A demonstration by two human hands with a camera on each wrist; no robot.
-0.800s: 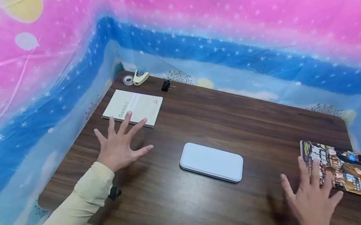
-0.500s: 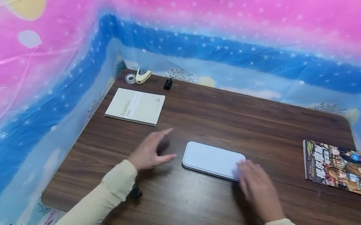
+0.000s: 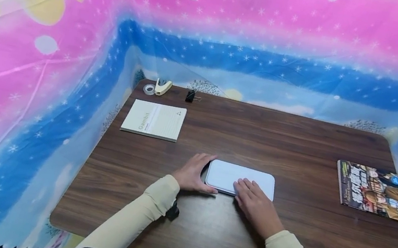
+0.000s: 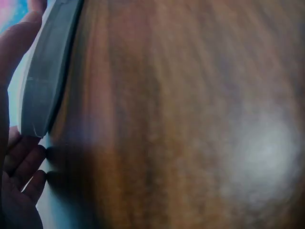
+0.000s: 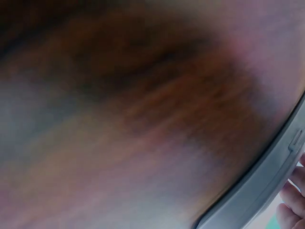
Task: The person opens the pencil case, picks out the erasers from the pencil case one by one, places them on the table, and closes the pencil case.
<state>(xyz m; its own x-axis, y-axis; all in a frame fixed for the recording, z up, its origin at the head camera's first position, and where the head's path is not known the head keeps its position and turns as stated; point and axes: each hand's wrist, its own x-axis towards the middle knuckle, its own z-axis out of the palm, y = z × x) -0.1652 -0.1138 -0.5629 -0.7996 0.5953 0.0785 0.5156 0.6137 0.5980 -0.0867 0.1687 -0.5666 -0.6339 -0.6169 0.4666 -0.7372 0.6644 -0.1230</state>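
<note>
The left hand (image 3: 193, 174) grips one end of a flat white case (image 3: 223, 174) between thumb and fingers, we see from the head; the right hand (image 3: 257, 206) lays relaxed fingers on its top. Beyond the left hand lies a Gambit notebook (image 3: 154, 120). From the left wrist, we see the thumb at the case's grey side; from the right wrist, fingertips beside its rim.

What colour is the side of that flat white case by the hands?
The side of the case is grey, clearest in the right wrist view.
</note>
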